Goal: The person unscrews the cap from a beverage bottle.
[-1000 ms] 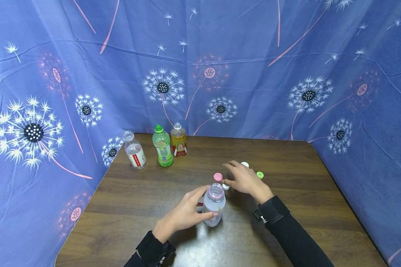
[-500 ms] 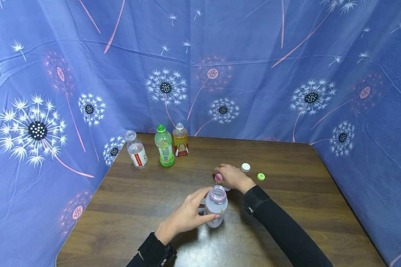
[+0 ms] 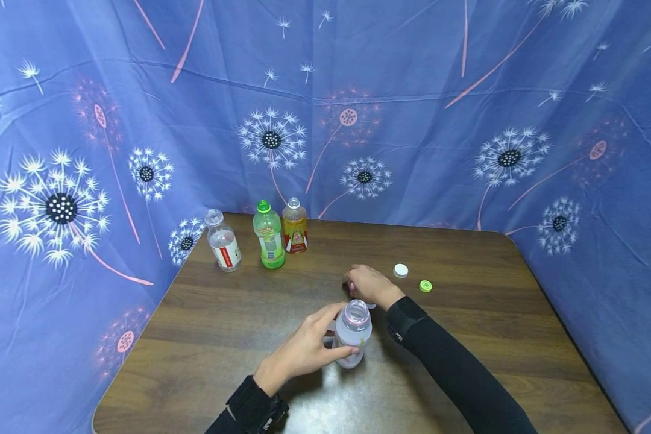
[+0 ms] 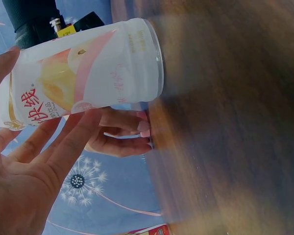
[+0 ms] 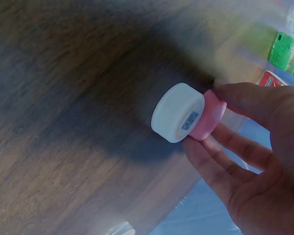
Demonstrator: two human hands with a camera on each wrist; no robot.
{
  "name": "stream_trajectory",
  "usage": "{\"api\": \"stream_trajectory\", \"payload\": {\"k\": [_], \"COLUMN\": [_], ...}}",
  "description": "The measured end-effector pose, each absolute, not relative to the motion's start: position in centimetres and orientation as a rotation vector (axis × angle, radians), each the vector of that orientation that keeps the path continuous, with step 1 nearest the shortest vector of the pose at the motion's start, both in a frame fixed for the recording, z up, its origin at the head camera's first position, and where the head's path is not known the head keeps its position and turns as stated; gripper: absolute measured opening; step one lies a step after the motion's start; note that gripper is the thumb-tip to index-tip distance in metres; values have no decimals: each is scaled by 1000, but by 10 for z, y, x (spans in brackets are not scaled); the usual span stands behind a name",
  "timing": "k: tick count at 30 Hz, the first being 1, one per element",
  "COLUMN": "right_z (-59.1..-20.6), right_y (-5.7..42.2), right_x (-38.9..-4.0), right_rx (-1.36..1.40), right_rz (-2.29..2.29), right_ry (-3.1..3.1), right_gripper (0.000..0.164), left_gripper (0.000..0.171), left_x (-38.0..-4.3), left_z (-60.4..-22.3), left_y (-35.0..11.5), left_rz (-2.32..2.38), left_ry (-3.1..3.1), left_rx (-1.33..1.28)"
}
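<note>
In the head view, my left hand (image 3: 304, 346) holds a whitish, translucent plastic drink bottle (image 3: 354, 331) with an uncapped mouth, thumb on its near side and fingers on its far side. Its printed fruit label shows in the left wrist view. Just beyond the bottle, my right hand (image 3: 373, 287) pinches a pink bottle cap (image 5: 209, 116) between thumb and fingers. Right against the pink cap, a white cap (image 5: 178, 113) with a printed code lies on the table; in the head view the hand and bottle mostly hide it.
Another white cap (image 3: 400, 270) and a green cap (image 3: 425, 286) lie to the right on the wooden table (image 3: 466, 337). At the back left stand a clear bottle (image 3: 225, 247), a green bottle (image 3: 269, 238) and a yellow-and-red labelled bottle (image 3: 295, 228), all uncapped. A blue patterned cloth (image 3: 412, 138) hangs behind.
My right hand has moved left from above the caps, and its fingers have closed on the pink cap. The left hand stays on the bottle with little motion.
</note>
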State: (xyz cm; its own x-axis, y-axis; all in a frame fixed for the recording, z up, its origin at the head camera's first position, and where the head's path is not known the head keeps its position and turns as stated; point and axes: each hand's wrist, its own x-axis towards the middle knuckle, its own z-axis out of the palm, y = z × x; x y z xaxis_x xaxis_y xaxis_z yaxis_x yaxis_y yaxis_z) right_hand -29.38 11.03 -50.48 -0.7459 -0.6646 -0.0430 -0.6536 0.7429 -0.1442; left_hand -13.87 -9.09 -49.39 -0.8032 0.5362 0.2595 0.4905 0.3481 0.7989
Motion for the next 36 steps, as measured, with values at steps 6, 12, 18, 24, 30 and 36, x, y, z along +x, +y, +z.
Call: {"api": "stream_trajectory", "payload": {"k": [6,12,18,24,30,36], "right_z": [-503,-495,-479,-453,-423,-386], "right_y": [108,108,115,126,136,143], "right_x": [-294,-291,-284,-273,-255,-233], "right_rx": [-988,-959,-983,-1075,-1181,-1257], "right_rz": [-205,-201,-244,-238,-213,-225], "right_ry": [2849,2881,2893,2931,2965,2962], "right_gripper": [14,21,10,21,26,28], "left_gripper": [75,75,74,74,73,74], "left_x": [-139,-139,-137,-137,-138,-138], "left_z": [-495,-495,-496,-496,-497,-497], "left_y": [-90,-89,-89,-88,-89,-88], "left_rz": [1484,1457,1455,1445,1455,1446], "left_ry": [2545,2573,2582,2598,2592,2611], "left_rx": [957,954,961,961,956,957]}}
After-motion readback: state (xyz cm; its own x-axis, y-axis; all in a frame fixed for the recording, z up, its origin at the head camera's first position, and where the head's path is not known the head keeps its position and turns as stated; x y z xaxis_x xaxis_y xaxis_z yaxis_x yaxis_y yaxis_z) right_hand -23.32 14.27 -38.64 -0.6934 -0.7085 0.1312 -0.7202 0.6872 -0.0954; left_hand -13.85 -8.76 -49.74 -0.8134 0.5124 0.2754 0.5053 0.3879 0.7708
